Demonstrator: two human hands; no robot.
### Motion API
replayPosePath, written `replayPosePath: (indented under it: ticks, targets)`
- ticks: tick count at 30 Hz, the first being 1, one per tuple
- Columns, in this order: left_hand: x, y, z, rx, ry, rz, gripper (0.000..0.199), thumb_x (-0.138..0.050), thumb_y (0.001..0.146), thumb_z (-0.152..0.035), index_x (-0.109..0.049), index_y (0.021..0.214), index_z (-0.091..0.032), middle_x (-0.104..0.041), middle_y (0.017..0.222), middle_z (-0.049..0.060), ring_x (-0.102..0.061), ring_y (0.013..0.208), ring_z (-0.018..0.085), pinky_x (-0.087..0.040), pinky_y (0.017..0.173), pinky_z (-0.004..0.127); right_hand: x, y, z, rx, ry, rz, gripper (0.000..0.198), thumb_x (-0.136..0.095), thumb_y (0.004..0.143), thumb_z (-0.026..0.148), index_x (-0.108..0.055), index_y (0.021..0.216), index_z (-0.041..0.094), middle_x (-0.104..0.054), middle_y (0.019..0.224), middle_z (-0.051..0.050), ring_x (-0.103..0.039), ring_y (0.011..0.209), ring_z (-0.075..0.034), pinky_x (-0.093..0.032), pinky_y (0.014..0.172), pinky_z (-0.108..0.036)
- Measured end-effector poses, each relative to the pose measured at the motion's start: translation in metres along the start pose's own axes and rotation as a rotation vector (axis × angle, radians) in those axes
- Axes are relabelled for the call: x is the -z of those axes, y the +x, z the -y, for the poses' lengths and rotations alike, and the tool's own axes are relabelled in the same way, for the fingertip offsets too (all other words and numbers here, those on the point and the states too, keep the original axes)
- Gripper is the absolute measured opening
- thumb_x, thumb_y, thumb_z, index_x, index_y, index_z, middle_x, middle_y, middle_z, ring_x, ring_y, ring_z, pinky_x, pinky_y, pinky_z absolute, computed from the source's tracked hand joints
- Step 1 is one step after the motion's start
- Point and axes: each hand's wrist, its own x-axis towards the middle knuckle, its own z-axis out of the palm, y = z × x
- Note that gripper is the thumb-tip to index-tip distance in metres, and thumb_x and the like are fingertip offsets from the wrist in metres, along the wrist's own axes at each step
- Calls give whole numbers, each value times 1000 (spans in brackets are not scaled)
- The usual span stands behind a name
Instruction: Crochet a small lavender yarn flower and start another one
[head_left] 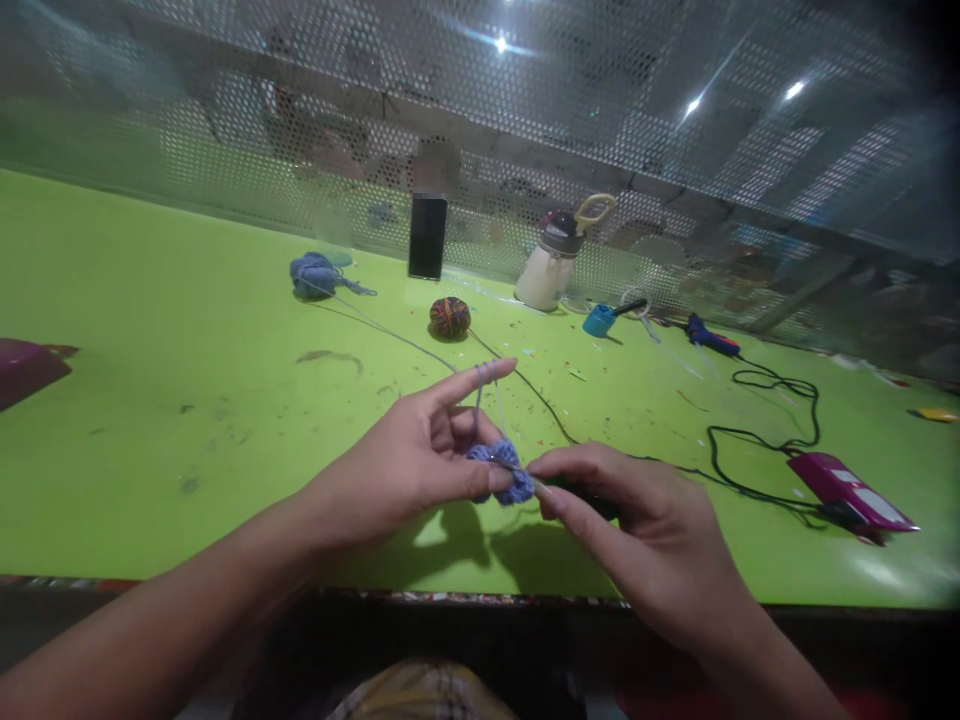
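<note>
A small piece of blue-purple crochet (513, 484) is pinched between the thumb and fingers of my left hand (427, 450). That hand's index finger points out to the right, with yarn looped around it. My right hand (637, 520) grips a crochet hook (544, 489), whose thin metal shaft meets the crochet piece; its dark handle is mostly hidden in my palm. From my left hand, a strand runs back to the blue yarn ball (313, 275) at the far left of the table.
Behind my hands lies a multicoloured yarn ball (450, 317). A phone (427, 237) and a white bottle (550, 268) stand near the perforated panel (480, 130). Rightward are a blue pot (599, 320), a glue gun (711, 336), black cable and a magenta box (851, 492) on the green table (225, 440).
</note>
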Motion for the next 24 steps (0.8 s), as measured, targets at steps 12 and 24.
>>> replayPosePath:
  ticks: [12,24]
  targets:
    - [0,-2,-7,108,115,109,91,-71,74,-4,-27,147,-35,-62,84,-3,-57,74,10,-42,70,23,0,-1,-4,116,1,51,17,-64,83,7,-68,93,20,-74,82,2,-68,72,-10,-51,66,-17]
    - [1,-6,-4,84,139,168,92,-68,78,-5,-21,146,-45,-61,85,-4,-57,76,9,-44,70,21,11,-7,-2,138,-41,102,18,-61,85,6,-67,95,20,-73,81,1,-67,71,-10,-48,63,-18]
